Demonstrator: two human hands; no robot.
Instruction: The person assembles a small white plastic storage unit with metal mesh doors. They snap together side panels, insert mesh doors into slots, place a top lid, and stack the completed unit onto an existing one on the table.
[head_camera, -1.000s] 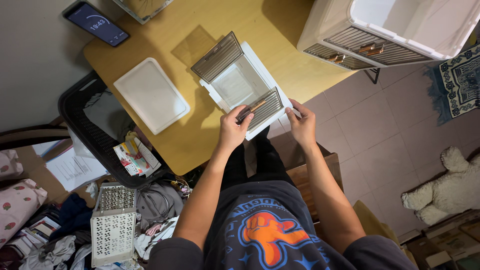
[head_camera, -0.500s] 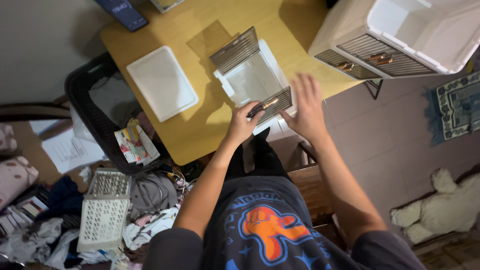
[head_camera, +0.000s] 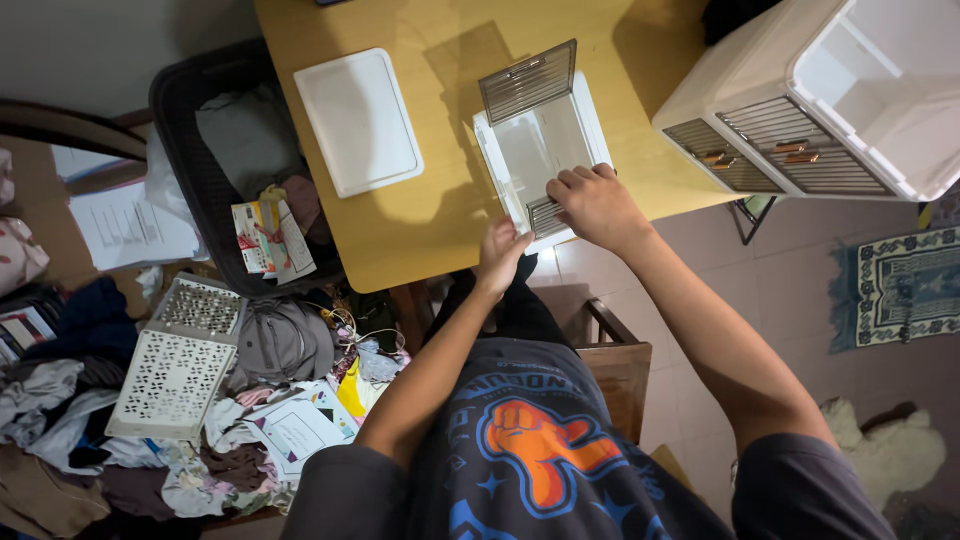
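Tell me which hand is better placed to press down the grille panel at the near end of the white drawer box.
Probably the right hand: its fingers already lie on the near grille panel of the white drawer box. The left hand sits lower, at the box's near corner by the table edge, better for steadying.

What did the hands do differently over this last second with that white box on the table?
The right hand moved from the box's outer corner onto the grille panel at its near end, covering it. The left hand let go of that panel's brown handle and dropped to the white box's near edge. The far grille panel stayed upright, and the white lid stayed flat beside it.
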